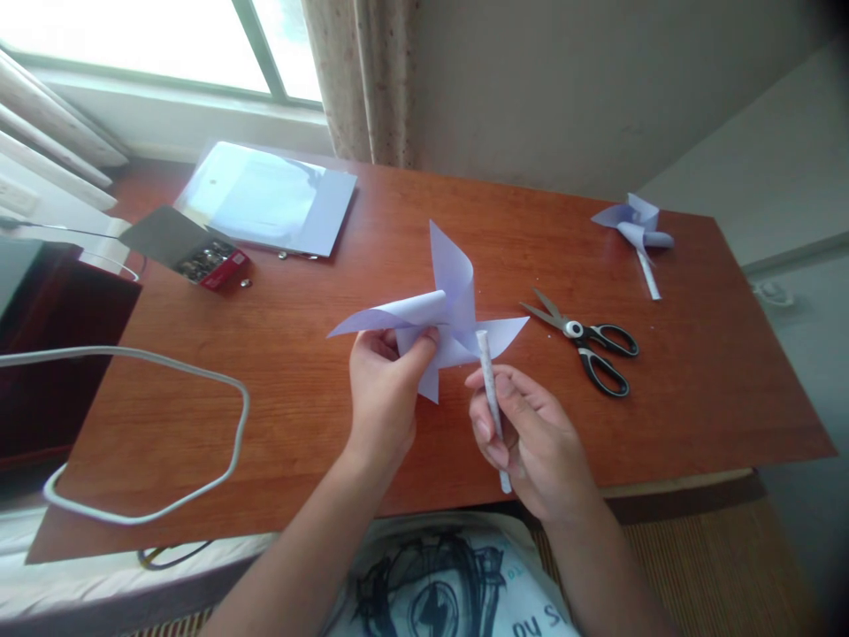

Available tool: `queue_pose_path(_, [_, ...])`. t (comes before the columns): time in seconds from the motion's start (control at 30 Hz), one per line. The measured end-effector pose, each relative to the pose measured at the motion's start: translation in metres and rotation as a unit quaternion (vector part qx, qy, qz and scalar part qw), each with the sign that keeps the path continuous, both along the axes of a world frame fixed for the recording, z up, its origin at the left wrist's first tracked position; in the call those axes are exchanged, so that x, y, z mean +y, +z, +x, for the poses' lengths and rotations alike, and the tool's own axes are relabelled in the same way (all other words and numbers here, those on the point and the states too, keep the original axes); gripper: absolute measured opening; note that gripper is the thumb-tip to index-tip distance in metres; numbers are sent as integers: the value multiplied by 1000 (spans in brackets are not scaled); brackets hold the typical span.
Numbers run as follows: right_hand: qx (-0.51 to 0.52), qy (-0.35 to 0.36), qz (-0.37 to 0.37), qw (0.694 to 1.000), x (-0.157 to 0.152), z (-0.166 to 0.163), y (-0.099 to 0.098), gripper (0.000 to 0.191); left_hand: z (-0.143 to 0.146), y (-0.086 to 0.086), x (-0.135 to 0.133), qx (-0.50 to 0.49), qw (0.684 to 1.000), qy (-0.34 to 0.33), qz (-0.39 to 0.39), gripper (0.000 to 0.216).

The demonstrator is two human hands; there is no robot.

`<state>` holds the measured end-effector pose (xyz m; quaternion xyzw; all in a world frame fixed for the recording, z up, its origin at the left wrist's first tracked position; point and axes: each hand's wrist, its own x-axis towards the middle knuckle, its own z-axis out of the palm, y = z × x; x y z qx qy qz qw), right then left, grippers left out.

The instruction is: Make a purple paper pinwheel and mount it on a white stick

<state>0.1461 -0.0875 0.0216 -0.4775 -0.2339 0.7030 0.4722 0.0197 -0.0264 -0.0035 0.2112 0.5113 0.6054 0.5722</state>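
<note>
Left of scissors, pinching likely flimsy pinwheel near centre with left hand. Gripping stiffer-looking stick mid-length with right hand.

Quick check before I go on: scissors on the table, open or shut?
Open. The scissors lie with their blades spread in a V, tips apart.

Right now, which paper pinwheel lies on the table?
The far-right pinwheel, beyond the scissors; the other pinwheel is held in the left hand.
</note>
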Motion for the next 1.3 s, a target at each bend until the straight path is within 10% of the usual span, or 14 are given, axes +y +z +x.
queue_pose_path(1.3, [-210, -20, 131, 969, 7, -21, -26, 16, 0, 4, -7, 179, 980, 17, 90, 28])
